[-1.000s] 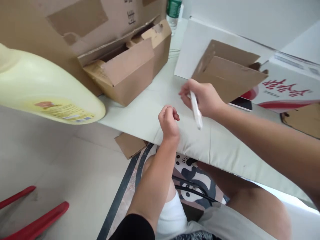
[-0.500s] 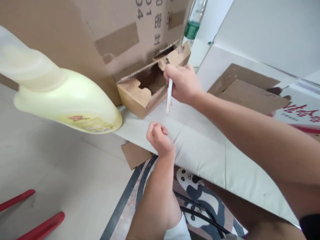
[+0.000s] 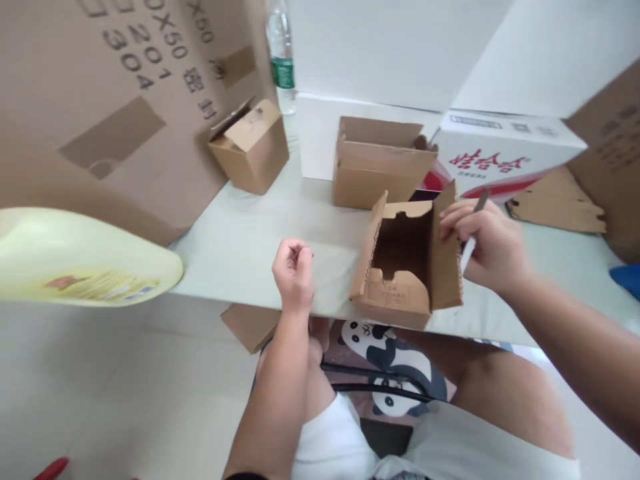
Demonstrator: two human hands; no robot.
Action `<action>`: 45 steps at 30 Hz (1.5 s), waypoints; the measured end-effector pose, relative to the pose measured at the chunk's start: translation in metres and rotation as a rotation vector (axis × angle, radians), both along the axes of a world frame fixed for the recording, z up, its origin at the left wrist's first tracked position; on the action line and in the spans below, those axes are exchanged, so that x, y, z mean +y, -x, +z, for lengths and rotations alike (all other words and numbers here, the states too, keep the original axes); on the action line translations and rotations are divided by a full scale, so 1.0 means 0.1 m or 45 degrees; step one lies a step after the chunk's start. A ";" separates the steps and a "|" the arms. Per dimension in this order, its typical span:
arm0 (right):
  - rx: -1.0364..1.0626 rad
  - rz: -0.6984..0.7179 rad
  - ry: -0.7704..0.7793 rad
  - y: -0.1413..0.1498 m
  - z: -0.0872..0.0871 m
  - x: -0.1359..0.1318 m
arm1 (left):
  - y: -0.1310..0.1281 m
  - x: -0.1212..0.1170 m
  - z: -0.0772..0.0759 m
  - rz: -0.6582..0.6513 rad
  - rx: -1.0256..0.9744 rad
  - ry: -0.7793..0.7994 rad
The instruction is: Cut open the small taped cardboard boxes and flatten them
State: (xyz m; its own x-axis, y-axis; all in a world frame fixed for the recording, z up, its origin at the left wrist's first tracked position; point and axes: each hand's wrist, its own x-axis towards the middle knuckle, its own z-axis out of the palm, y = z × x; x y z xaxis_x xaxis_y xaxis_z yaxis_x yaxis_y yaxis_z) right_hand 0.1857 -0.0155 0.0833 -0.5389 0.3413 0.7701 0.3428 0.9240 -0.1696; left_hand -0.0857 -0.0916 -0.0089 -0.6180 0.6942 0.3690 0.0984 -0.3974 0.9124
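Note:
My right hand point(image 3: 493, 243) grips the right flap of an open-topped cardboard box point(image 3: 395, 310) at the table's front edge. In the same hand is a slim white-handled knife point(image 3: 469, 255), its grey tip poking up above the fingers. The box's flaps stand up and its dark inside shows nothing in it. Left of the box, my left hand point(image 3: 295, 273) is closed in a loose fist over the table edge. I see nothing in it, though the inside of the palm is hidden.
A second small box point(image 3: 257, 150) leans by the big printed carton point(image 3: 60, 173), with a water bottle point(image 3: 283, 67) behind. Another open box point(image 3: 375, 183) and a white printed box point(image 3: 505, 147) stand at the back. A yellow bottle point(image 3: 90, 260) lies across the left foreground.
My right hand has brought the open box from beside the big carton rightward and nearer to me. The view has swung right. My left hand stays closed.

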 end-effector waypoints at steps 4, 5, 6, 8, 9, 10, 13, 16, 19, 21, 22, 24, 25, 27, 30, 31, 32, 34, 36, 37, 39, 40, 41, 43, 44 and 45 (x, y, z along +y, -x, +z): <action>0.098 -0.115 0.019 -0.53 -0.12 -0.09 | -0.38 0.34 0.19 -0.364 0.225 0.076; 0.131 -0.134 0.052 -0.60 -0.19 -0.08 | -0.49 0.44 0.25 -0.494 0.317 0.083; 0.177 -0.151 0.088 -0.64 -0.27 -0.06 | -0.60 0.53 0.30 -0.632 0.417 0.086; 0.308 -0.176 0.157 -0.66 -0.43 -0.03 | -0.79 0.71 0.35 -0.889 0.632 0.102; 0.391 -0.192 0.199 -0.64 -0.50 -0.02 | -0.87 0.78 0.34 -0.992 0.731 0.119; 0.474 -0.206 0.248 -0.62 -0.57 -0.02 | -0.95 0.84 0.31 -1.075 0.798 0.147; 0.605 -0.223 0.412 -0.56 -0.75 -0.07 | -1.10 0.89 0.17 -1.209 0.699 0.230; 0.524 -0.263 0.572 -0.58 -0.86 -0.16 | -1.16 0.83 0.11 -1.259 0.556 0.260; 0.632 -0.401 0.696 -0.63 -0.93 -0.24 | -1.15 0.78 0.17 -1.253 0.682 0.279; 0.714 -0.437 0.763 -0.64 -0.95 -0.25 | -1.13 0.76 0.22 -1.233 0.756 0.289; 0.707 -0.419 0.789 -0.65 -0.96 -0.24 | -1.12 0.76 0.25 -1.236 0.782 0.298; 0.634 -0.354 0.818 -0.65 -0.94 -0.21 | -1.12 0.72 0.29 -1.270 0.840 0.318; 0.600 -0.322 0.825 -0.65 -0.93 -0.19 | -1.12 0.70 0.31 -1.292 0.879 0.336; 0.578 -0.257 0.845 -0.63 -0.91 -0.17 | -1.13 0.66 0.34 -1.315 0.960 0.387; 0.713 -0.213 0.865 -0.58 -0.95 -0.15 | -1.08 0.63 0.36 -1.284 1.000 0.474; 0.790 -0.240 0.865 -0.57 -0.99 -0.14 | -1.04 0.64 0.36 -1.274 0.986 0.490; 0.876 -0.295 0.866 -0.56 -1.04 -0.14 | -0.99 0.66 0.36 -1.268 0.966 0.499; 1.026 -0.437 0.888 -0.56 -1.16 -0.11 | -0.82 0.71 0.31 -1.267 0.919 0.512; 1.095 -0.523 0.999 -0.59 -1.28 -0.08 | -0.62 0.77 0.24 -1.270 0.843 0.537; 1.089 -0.526 1.097 -0.61 -1.32 -0.06 | -0.51 0.79 0.19 -1.271 0.777 0.553; 1.011 -0.526 1.331 -0.63 -1.38 -0.03 | -0.34 0.81 0.09 -1.206 0.573 0.589; 0.961 -0.542 1.439 -0.63 -1.39 -0.03 | -0.28 0.81 0.04 -1.139 0.455 0.629; 0.916 -0.557 1.527 -0.62 -1.38 -0.03 | -0.24 0.81 -0.01 -1.056 0.345 0.694; 0.873 -0.535 1.629 -0.57 -1.34 -0.04 | -0.21 0.80 -0.07 -0.930 0.150 0.836; 0.872 -0.479 1.640 -0.53 -1.31 -0.06 | -0.21 0.78 -0.09 -0.913 0.068 0.893; 0.880 -0.399 1.623 -0.49 -1.27 -0.07 | -0.23 0.77 -0.10 -0.922 -0.002 0.931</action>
